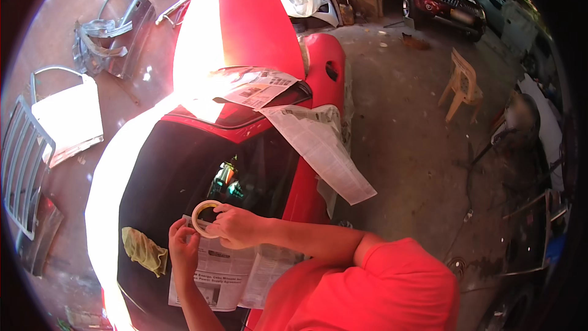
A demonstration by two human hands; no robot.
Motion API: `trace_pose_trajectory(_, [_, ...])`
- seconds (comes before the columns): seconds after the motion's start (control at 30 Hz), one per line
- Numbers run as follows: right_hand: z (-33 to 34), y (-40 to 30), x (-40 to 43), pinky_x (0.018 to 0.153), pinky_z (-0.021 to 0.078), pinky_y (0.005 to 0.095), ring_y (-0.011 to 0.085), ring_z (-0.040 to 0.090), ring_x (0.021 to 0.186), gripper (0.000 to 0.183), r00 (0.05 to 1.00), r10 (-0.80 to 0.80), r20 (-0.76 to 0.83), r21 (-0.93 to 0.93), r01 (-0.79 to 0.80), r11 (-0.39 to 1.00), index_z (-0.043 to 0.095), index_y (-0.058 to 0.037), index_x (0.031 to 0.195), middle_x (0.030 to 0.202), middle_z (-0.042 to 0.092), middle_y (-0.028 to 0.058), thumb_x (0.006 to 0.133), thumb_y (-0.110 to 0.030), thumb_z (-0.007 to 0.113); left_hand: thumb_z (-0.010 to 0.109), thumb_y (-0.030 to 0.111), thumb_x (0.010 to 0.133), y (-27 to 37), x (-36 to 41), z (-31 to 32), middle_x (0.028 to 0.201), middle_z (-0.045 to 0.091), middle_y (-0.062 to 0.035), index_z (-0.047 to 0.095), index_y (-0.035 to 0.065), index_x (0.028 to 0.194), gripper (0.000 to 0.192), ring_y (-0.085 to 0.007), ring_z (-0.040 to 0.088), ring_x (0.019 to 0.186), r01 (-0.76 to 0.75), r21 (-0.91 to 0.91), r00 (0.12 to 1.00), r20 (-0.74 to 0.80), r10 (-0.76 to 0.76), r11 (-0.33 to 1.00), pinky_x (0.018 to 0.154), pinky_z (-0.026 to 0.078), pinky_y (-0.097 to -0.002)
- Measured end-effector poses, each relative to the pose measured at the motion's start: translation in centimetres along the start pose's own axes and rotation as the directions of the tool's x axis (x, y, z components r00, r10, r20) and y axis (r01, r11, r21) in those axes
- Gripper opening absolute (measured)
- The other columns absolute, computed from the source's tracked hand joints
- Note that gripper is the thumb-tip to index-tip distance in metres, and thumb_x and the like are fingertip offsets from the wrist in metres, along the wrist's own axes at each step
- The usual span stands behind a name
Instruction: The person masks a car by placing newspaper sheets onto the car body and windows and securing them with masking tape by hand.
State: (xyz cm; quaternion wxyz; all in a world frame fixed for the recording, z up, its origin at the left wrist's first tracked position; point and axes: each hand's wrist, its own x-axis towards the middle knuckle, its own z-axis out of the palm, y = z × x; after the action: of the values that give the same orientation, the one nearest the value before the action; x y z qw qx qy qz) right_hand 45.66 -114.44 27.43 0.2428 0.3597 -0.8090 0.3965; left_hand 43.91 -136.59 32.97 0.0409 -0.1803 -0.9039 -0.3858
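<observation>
My right hand grips a roll of masking tape over the dark glass of a red car. My left hand is at the roll's lower left side, thumb and fingers bent close to it. Whether those fingers pinch a tape end or the paper edge cannot be made out. Beneath both hands an unfolded newspaper lies on the car, partly hidden by my arms and red shirt. A crumpled yellow-green cloth rests on the dark surface left of my left hand.
More newspaper sheets cover the car's far right side, one hanging past its edge. Beyond stands a large red body panel. Loose car doors and a grille lie left. A plastic chair and parked vehicle are right.
</observation>
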Motion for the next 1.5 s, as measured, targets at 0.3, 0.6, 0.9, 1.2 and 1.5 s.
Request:
trace_pose_trajectory(0.3, [0.3,0.3,0.0,0.081,0.0524,0.0507,0.0397,0.067,0.083,0.020,0.981,0.182,-0.070,0.064,-0.177,0.982,0.063,-0.0041,0.098,0.084,0.068,0.0176,0.078,-0.009,0.063,0.078,0.006,0.081,-0.2,0.8,1.0,0.126,0.054,-0.0160,0.060,0.0029,0.107,0.032,-0.0293,0.054,0.120,0.006,-0.376,0.996,-0.082,-0.039,0.927,0.103,0.045,-0.0380])
trace_pose_trajectory(0.6, [1.6,-0.4,0.4,0.090,0.0496,0.0457,0.0359,0.067,0.090,0.043,0.981,0.195,0.004,0.150,-0.193,0.970,0.056,-0.0065,0.127,0.091,0.069,0.0149,0.084,-0.009,0.065,0.073,0.014,0.088,0.0,0.6,0.5,0.112,0.063,-0.0128,0.067,0.0019,0.094,0.015,-0.0294,0.062,0.106,-0.049,0.006,0.992,-0.114,0.049,0.999,0.091,0.048,-0.0370])
trace_pose_trajectory(0.9, [2.4,-1.8,0.7,0.080,0.0549,0.0437,0.0342,0.065,0.095,0.054,0.975,-0.055,-0.215,0.091,0.076,0.993,0.051,-0.0070,0.135,0.108,0.060,0.0130,0.085,-0.007,0.069,0.062,0.014,0.092,0.3,1.4,0.9,0.095,0.066,-0.0170,0.065,0.0020,0.092,0.012,-0.0370,0.063,0.090,0.111,0.112,0.977,-0.196,-0.088,0.987,0.081,0.049,-0.0442])
trace_pose_trajectory(1.2, [2.8,-0.5,1.6,0.071,0.0578,0.0478,0.0421,0.067,0.077,0.046,0.887,0.422,0.186,-0.121,-0.405,0.906,0.049,-0.0148,0.141,0.103,0.057,0.0216,0.095,-0.011,0.052,0.061,0.015,0.093,0.7,3.1,2.6,0.084,0.062,-0.0141,0.060,0.0046,0.090,0.011,-0.0383,0.064,0.078,0.074,0.418,0.912,-0.397,0.109,0.905,0.067,0.050,-0.0460])
trace_pose_trajectory(1.5, [1.8,-1.0,3.8,0.086,0.0553,0.0468,0.0400,0.067,0.094,0.060,0.800,0.506,0.324,-0.156,-0.482,0.862,0.034,-0.0326,0.155,0.109,0.057,0.0222,0.099,-0.012,0.041,0.061,0.017,0.094,-0.2,3.6,2.7,0.086,0.064,-0.0117,0.064,0.0080,0.092,0.009,-0.0347,0.065,0.079,0.129,0.450,0.904,-0.420,0.083,0.884,0.070,0.050,-0.0436])
